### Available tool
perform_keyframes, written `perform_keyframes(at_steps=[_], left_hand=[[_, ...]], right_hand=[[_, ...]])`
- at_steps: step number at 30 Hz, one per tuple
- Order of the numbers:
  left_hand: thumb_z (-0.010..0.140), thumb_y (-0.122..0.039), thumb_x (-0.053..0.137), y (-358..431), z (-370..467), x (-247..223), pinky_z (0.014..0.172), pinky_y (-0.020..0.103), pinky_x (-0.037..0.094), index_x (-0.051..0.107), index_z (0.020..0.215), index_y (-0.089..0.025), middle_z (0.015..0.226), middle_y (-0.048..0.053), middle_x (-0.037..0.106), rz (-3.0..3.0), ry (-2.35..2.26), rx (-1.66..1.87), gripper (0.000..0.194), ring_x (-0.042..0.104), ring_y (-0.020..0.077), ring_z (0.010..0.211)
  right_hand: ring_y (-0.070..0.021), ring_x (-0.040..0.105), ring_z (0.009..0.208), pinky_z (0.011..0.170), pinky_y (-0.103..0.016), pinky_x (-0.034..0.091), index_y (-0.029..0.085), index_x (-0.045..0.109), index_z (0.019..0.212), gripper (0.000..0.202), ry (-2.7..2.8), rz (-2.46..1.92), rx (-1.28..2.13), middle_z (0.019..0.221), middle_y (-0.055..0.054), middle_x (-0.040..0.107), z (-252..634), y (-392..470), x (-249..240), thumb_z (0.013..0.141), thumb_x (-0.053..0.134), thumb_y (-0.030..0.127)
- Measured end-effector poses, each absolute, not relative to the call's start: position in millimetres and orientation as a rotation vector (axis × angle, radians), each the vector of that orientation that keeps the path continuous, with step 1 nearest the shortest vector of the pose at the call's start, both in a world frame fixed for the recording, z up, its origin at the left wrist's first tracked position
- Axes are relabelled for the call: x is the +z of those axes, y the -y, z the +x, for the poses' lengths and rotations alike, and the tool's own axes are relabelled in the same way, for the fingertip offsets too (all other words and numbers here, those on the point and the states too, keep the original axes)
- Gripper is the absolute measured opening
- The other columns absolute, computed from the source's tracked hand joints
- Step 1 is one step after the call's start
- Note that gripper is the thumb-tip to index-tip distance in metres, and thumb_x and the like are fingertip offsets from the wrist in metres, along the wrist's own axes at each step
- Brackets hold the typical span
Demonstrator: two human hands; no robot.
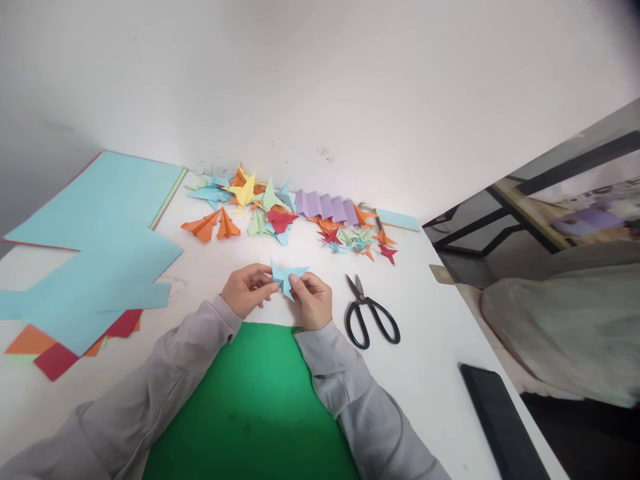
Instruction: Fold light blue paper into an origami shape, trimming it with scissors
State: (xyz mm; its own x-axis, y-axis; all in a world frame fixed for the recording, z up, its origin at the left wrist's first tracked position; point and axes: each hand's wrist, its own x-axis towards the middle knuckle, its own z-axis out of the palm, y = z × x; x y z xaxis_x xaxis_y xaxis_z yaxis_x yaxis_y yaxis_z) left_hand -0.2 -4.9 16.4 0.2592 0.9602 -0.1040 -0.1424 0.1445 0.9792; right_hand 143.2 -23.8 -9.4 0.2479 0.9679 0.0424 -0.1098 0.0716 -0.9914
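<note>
A light blue folded paper star (286, 275) with pointed arms is held just above the white table, beyond the green mat's far edge. My left hand (249, 289) pinches its left side between thumb and fingers. On the right side, my right hand (313, 300) grips it with the thumb on top. The fingertips cover part of the paper. To the right of my right hand lie black-handled scissors (371, 312), blades parted and pointing away from me.
Folded paper pieces (245, 192) in several colours lie along the wall, beside a purple pleated strip (326, 207). Light blue sheets (115, 193) cover the left, with red and orange scraps (56, 361). A green mat (255, 400) lies in front; a black phone-like slab (500, 417) rests near the right edge.
</note>
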Motion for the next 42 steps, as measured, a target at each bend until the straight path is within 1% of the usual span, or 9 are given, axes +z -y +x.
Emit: perform_keyframes(at_steps=[2,7,12,17,24,28,34,39,42], left_hand=[[0.053,-0.027,0.075,5.6,2.0,15.4,0.043,0.022,0.049,0.06,0.083,-0.013,0.064,0.001,0.065,1.088,-0.932,1.003,0.036,0.059,0.0117,0.052],[0.05,-0.031,0.078,2.9,2.2,17.6,0.052,0.026,0.055,0.06,0.071,-0.011,0.047,-0.002,0.059,1.011,-0.948,1.004,0.033,0.061,0.0129,0.047],[0.047,-0.032,0.08,3.7,0.8,20.8,0.055,0.028,0.057,0.058,0.068,-0.011,0.044,-0.002,0.058,0.936,-0.999,1.074,0.037,0.063,0.0149,0.048],[0.044,-0.029,0.081,3.5,2.3,15.3,0.048,0.027,0.057,0.06,0.071,-0.01,0.056,-0.002,0.06,0.937,-1.03,1.115,0.039,0.062,0.0136,0.045],[0.046,-0.034,0.08,0.7,1.1,11.1,0.049,0.026,0.057,0.062,0.07,-0.008,0.054,0.002,0.062,0.828,-0.978,1.043,0.04,0.064,0.0157,0.05],[0.048,-0.041,0.078,0.7,-0.8,13.9,0.049,0.025,0.057,0.063,0.067,-0.008,0.056,0.004,0.065,0.733,-0.955,0.981,0.041,0.064,0.0154,0.05],[0.043,-0.032,0.082,-0.7,-2.4,12.4,0.053,0.028,0.058,0.063,0.065,-0.008,0.054,0.002,0.065,0.734,-0.935,0.976,0.038,0.063,0.0142,0.05],[0.047,-0.04,0.08,-3.7,-4.3,12.6,0.051,0.028,0.057,0.065,0.065,-0.007,0.055,0.004,0.065,0.659,-0.911,0.923,0.04,0.063,0.0143,0.049],[0.046,-0.036,0.081,-3.9,-4.4,13.2,0.052,0.027,0.057,0.065,0.065,-0.008,0.057,0.005,0.066,0.665,-0.906,0.925,0.038,0.063,0.0143,0.051]], right_hand=[[-0.0093,0.045,0.05,0.047,-0.023,0.036,0.018,0.056,0.056,0.024,1.056,-1.155,1.022,0.055,0.003,0.051,143.8,23.9,-9.4,0.069,0.066,0.035],[-0.0127,0.054,0.066,0.052,-0.024,0.043,0.019,0.059,0.063,0.019,1.079,-1.131,1.004,0.078,-0.002,0.056,141.5,22.3,-10.8,0.062,0.072,0.033],[-0.0119,0.056,0.057,0.054,-0.026,0.046,0.021,0.058,0.085,0.033,0.975,-1.092,1.241,0.066,0.002,0.061,139.1,23.7,-8.5,0.061,0.074,0.037],[-0.0113,0.053,0.048,0.049,-0.025,0.044,0.018,0.062,0.066,0.024,1.11,-1.169,1.27,0.053,0.002,0.061,141.5,26.0,-9.4,0.061,0.073,0.038],[-0.0113,0.054,0.045,0.046,-0.025,0.046,0.018,0.065,0.068,0.023,1.071,-1.199,1.209,0.052,0.001,0.063,141.5,25.7,-7.2,0.061,0.073,0.039],[-0.0098,0.051,0.039,0.04,-0.023,0.043,0.017,0.066,0.063,0.022,1.054,-1.214,1.208,0.048,0.002,0.062,140.6,25.6,-0.7,0.055,0.077,0.034],[-0.0095,0.052,0.039,0.039,-0.022,0.042,0.017,0.066,0.066,0.023,0.973,-1.182,1.247,0.049,0.002,0.064,139.8,24.7,-4.3,0.051,0.079,0.029],[-0.0099,0.053,0.04,0.041,-0.023,0.042,0.017,0.066,0.068,0.025,0.987,-1.167,1.227,0.049,0.003,0.063,140.3,24.2,-8.5,0.048,0.081,0.025],[-0.0097,0.052,0.039,0.041,-0.023,0.042,0.017,0.066,0.068,0.026,0.996,-1.186,1.212,0.048,0.003,0.063,140.1,24.2,-7.8,0.048,0.081,0.024]])
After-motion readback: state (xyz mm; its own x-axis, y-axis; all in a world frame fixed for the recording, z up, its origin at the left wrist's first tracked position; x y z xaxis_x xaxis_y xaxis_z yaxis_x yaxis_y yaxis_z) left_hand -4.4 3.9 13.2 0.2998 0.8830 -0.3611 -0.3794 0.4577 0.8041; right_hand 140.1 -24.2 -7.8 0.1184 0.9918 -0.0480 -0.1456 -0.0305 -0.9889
